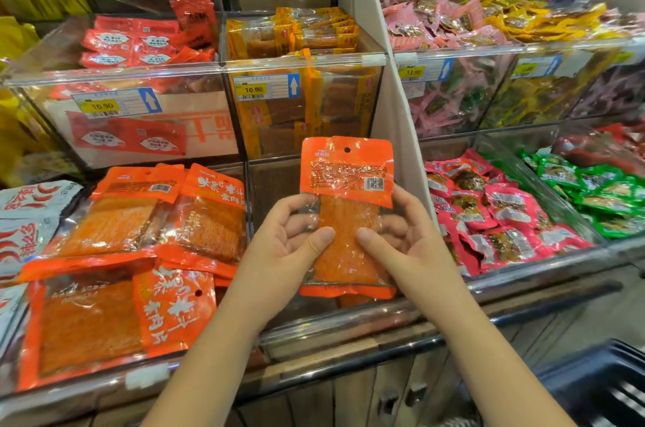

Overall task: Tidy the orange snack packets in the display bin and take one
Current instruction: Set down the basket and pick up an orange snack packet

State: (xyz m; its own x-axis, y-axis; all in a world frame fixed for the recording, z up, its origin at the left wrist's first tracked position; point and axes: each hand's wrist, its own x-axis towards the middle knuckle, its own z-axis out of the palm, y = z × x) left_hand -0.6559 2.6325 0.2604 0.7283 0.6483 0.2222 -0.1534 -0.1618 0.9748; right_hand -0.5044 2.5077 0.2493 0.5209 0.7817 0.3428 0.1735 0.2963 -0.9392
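Over the near middle bin [331, 325], left hand [286, 241] and right hand [401, 238] pinch one orange packet [347, 214] upright by its sides, thumbs on the clear front; it looks light, limp and slick, so the sealed edges seem a safer hold than the soft slab.

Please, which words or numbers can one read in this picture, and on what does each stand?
"10.90": left price tag, red-packet bin.
"10.9": middle price tag, yellow-packet bin.
"13": right price tag, pink-packet bin.
Print on the held orange packet: too blurred.
Chinese characters on the binned orange packets: not surely readable.
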